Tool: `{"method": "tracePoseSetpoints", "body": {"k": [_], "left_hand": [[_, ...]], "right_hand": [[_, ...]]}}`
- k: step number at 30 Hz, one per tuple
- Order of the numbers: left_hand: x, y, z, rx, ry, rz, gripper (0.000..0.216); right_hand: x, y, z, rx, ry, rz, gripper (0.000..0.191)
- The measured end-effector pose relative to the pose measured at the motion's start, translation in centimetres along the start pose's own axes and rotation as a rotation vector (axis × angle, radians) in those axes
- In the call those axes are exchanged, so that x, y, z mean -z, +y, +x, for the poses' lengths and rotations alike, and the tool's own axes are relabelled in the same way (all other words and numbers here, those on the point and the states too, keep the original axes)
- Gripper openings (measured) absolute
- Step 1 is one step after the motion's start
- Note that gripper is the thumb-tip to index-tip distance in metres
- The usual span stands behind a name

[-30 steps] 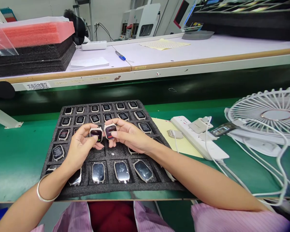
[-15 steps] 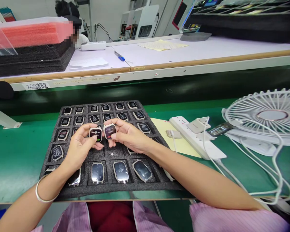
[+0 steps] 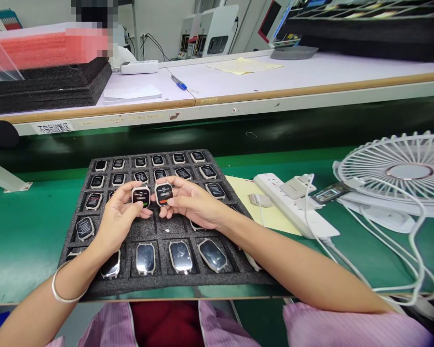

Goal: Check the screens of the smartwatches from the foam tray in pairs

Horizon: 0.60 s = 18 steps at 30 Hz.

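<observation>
A black foam tray (image 3: pixel 210 279) lies on the green belt in front of me, its pockets filled with several strapless smartwatch bodies. My left hand (image 3: pixel 117 222) grips one watch body (image 3: pixel 141 195) with its lit screen facing me, thumb on the lower edge. Beside it, my right hand (image 3: pixel 195 205) pinches a second watch body (image 3: pixel 164 193), also screen up. Both watches hover just above the tray's middle rows, nearly touching each other. The nearest row holds watches with dark, reflective screens (image 3: pixel 180 256).
A white power strip (image 3: pixel 296 207) with plugged adapters and cables lies right of the tray, over a yellow sheet (image 3: pixel 246 193). A white fan (image 3: pixel 401 176) lies further right. Stacked black and pink foam (image 3: pixel 47 72) sits on the back bench, with a blue pen (image 3: pixel 179 83).
Both hands stayed above the tray; the two watch screens now show lit text where they were darker before. The left thumb shifted slightly on its watch.
</observation>
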<state>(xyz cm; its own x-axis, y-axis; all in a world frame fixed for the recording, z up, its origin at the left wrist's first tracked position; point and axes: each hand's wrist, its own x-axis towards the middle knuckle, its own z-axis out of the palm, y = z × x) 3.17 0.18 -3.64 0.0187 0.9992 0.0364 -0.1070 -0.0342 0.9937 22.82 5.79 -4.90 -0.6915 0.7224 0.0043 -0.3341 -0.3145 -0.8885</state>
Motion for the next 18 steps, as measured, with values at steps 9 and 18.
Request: {"method": "tracePoseSetpoints", "body": {"k": [9, 18], "left_hand": [[-0.05, 0.14, -0.04, 0.073, 0.029, -0.048, 0.038], [0.02, 0.16, 0.02, 0.076, 0.033, -0.032, 0.038]], "right_hand": [[0.14, 0.07, 0.14, 0.023, 0.092, -0.057, 0.040], [0.02, 0.13, 0.10, 0.063, 0.097, -0.149, 0.038]]}}
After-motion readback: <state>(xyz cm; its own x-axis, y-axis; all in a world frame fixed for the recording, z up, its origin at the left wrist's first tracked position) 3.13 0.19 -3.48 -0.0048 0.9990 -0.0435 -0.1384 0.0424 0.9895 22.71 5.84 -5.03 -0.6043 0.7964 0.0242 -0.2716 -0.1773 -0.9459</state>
